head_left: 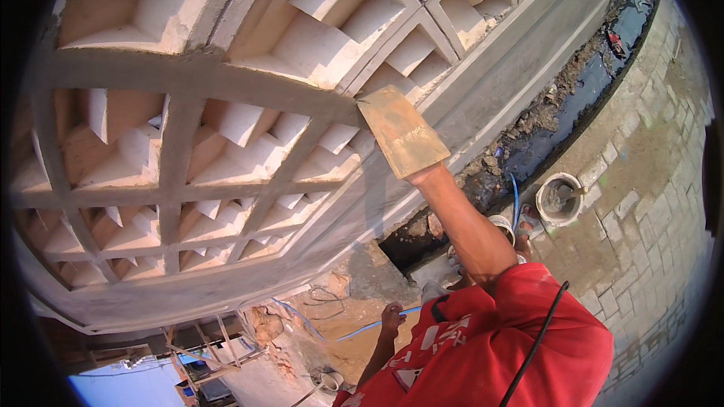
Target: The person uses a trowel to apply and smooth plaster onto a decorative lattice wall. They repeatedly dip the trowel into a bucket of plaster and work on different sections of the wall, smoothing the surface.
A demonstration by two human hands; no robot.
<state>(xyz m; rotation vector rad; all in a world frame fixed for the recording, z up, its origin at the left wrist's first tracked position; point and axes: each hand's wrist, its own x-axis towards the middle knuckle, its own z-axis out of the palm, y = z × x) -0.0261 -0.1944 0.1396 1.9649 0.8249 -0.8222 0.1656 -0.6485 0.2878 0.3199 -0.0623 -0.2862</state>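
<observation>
My right hand (427,175) is raised and shut on a flat wooden plastering float (402,132). The float is pressed flat against a grey cement bar of the lattice wall (181,75), and its board hides most of my fingers. My bare right forearm runs down to the red sleeve. Lower down, my left hand (391,318) hangs beside my body with the fingers loosely curled. A thin blue hose (367,326) passes right by it, and whether the hand grips anything is unclear.
A bucket of grey mortar (558,200) and a second white bucket (501,226) stand on block paving (648,226). A muddy ditch with dark water (584,94) runs along the wall base, with a dark hole (411,240) beneath it. A wooden frame (204,347) stands lower left.
</observation>
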